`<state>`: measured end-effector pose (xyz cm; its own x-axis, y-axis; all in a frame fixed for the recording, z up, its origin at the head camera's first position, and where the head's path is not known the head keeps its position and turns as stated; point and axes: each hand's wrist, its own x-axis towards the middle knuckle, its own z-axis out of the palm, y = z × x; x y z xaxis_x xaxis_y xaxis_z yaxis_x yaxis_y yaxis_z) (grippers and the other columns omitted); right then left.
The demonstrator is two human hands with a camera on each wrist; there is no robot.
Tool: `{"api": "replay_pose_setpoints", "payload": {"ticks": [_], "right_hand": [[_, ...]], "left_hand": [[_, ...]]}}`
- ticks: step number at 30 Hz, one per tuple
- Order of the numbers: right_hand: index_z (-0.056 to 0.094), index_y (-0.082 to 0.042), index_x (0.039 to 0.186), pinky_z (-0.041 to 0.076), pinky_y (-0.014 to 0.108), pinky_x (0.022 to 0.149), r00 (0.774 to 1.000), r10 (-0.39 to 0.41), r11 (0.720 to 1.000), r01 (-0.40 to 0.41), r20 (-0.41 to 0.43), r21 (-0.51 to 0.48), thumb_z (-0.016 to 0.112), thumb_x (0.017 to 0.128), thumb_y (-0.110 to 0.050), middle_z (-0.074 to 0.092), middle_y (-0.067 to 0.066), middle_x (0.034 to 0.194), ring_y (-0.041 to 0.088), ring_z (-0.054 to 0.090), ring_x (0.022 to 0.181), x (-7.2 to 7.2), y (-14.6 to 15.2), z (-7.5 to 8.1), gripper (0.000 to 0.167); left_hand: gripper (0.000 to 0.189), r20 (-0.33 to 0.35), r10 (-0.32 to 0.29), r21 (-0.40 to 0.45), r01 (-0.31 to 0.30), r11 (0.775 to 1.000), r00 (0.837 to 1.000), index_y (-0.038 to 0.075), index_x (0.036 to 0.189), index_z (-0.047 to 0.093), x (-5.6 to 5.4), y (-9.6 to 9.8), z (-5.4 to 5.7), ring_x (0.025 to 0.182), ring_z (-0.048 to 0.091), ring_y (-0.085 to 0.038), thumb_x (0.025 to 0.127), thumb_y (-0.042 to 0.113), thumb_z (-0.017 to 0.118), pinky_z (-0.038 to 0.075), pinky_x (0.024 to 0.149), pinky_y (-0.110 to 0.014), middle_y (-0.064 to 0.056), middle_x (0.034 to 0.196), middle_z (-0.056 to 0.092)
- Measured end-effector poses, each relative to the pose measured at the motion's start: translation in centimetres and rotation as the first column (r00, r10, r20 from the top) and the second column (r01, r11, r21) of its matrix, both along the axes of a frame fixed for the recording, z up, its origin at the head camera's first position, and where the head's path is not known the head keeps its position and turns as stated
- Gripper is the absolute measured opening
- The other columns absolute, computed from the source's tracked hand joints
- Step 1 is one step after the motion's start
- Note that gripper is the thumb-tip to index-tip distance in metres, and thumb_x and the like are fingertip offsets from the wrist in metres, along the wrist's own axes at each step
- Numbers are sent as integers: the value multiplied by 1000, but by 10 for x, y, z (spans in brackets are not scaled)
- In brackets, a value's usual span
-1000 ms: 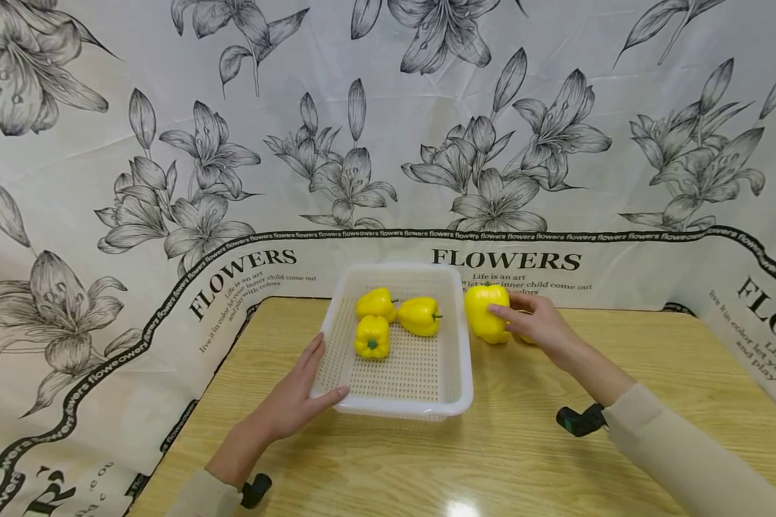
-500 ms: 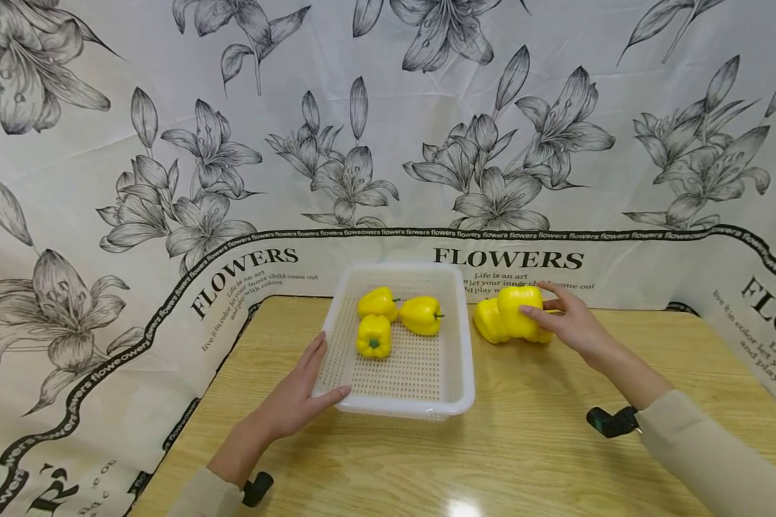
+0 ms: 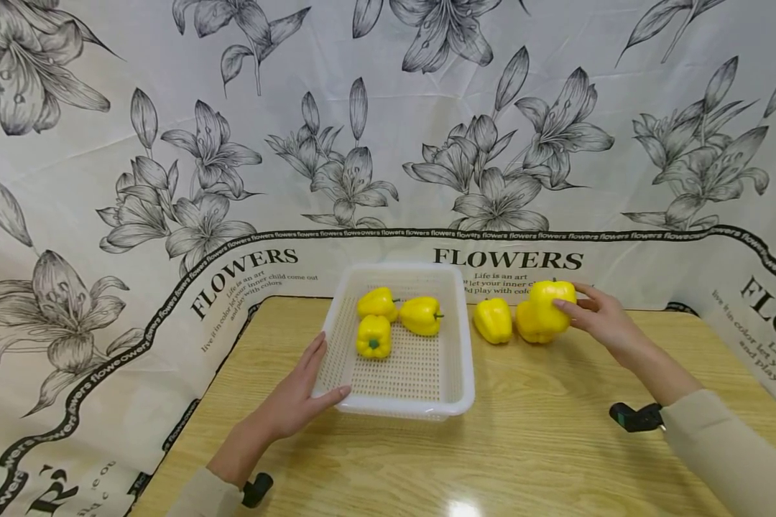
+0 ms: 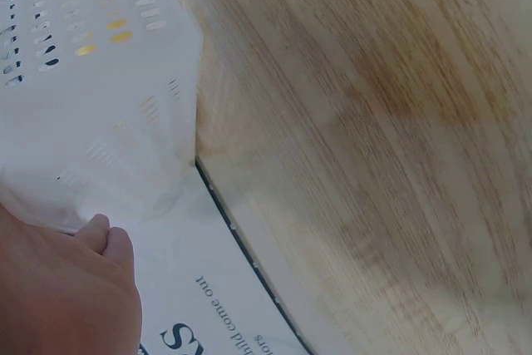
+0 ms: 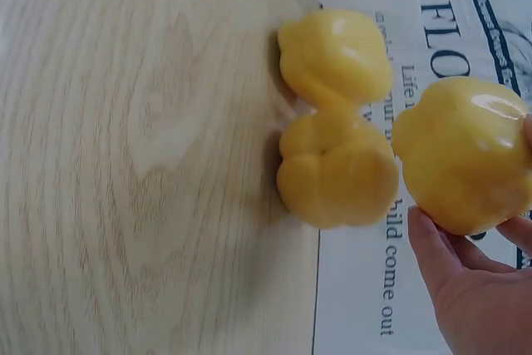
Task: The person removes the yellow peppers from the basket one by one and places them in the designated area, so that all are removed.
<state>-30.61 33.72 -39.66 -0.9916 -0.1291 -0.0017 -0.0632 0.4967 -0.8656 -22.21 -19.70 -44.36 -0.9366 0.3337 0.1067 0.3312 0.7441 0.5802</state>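
Observation:
My right hand [image 3: 598, 316] holds a yellow bell pepper [image 3: 552, 300] upright above the table, its thumb in front and fingers behind. Just below and left of it lies a second yellow pepper [image 3: 528, 327], partly hidden; a third pepper [image 3: 493, 321] is beside that one. In the right wrist view the held pepper [image 5: 465, 155] is apart from the tabletop. A white perforated plastic basket [image 3: 401, 408] contains three more yellow bell peppers [image 3: 373, 337]. Against the basket's near left corner rests my left hand [image 3: 291, 402], fingers along the left side and thumb at the front rim.
The wood-grain table [image 3: 427, 474] carries everything. A white cloth [image 3: 336, 187] with flower prints and lettering hangs behind it and along both sides. Dark wrist devices [image 3: 635, 416] sit below each forearm.
My right hand has carried its pepper rightward from beside the basket, past the two peppers on the table, which now show more. The left hand and basket have stayed put.

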Motion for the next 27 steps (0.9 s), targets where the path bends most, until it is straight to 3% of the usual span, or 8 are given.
{"api": "replay_pose_setpoints", "payload": {"ticks": [3, 5, 11, 17, 27], "right_hand": [[5, 0, 163, 57, 19, 86, 1000, -19, 1000, 19, -1, -24, 51, 105, -52, 23, 43, 156, 51, 41, 137, -1, 8, -1, 91], [5, 2, 163, 56, 15, 83, 999, -35, 999, 35, -1, -36, 50, 105, -51, 20, 44, 156, 50, 40, 136, -1, 13, -2, 90], [1, 6, 161, 56, 15, 82, 997, -72, 996, 73, 22, -46, 47, 106, -51, 15, 45, 156, 46, 41, 134, -6, 30, -9, 92], [1, 7, 161, 56, 15, 81, 996, -91, 995, 91, 21, -39, 46, 106, -52, 18, 45, 156, 42, 45, 130, -9, 44, -17, 92], [-4, 10, 159, 58, 25, 90, 993, -104, 993, 106, 54, -47, 42, 107, -50, 14, 47, 155, 54, 33, 139, -13, 57, -32, 91]], "left_hand": [[106, 0, 2, 3, -2, 1000, 1000, 14, 166, 4, 0, 0, 0, 154, 19, -36, 94, 71, 56, 26, 120, -58, -2, 173, -2], [105, -2, 3, 0, -3, 1000, 1000, 13, 166, 4, 0, 0, 0, 154, 20, -36, 94, 70, 56, 26, 120, -58, -3, 173, -1], [103, 7, 8, -3, -8, 1000, 1000, 13, 166, 5, 0, 0, 1, 154, 19, -36, 95, 65, 58, 25, 121, -58, -1, 173, -2], [106, 12, 11, -5, -11, 1000, 1000, 13, 166, 5, 0, 0, 1, 155, 18, -35, 94, 71, 56, 25, 121, -58, -1, 173, -2], [106, -4, 7, -14, -7, 1000, 1000, 14, 166, 4, -2, -1, 0, 154, 18, -35, 93, 72, 54, 25, 121, -58, 2, 172, -3]]}}
